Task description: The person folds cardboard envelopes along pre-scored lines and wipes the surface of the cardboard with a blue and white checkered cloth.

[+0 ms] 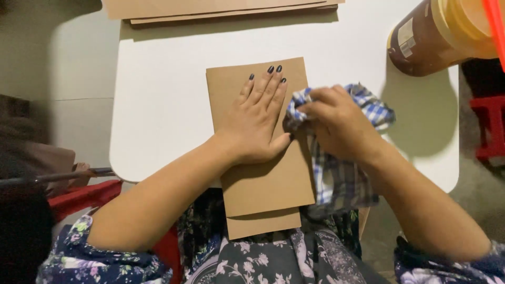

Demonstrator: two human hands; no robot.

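Note:
A folded brown paper sheet lies on a white table, its near end hanging over the front edge. My left hand presses flat on the paper, fingers together and pointing away from me. My right hand grips a blue and white checked cloth bunched at the paper's right edge. Part of the cloth hangs down toward my lap.
A stack of brown paper sheets lies at the table's far edge. A large brown and yellow jar stands at the far right corner. Red stools sit to the right and left of the table.

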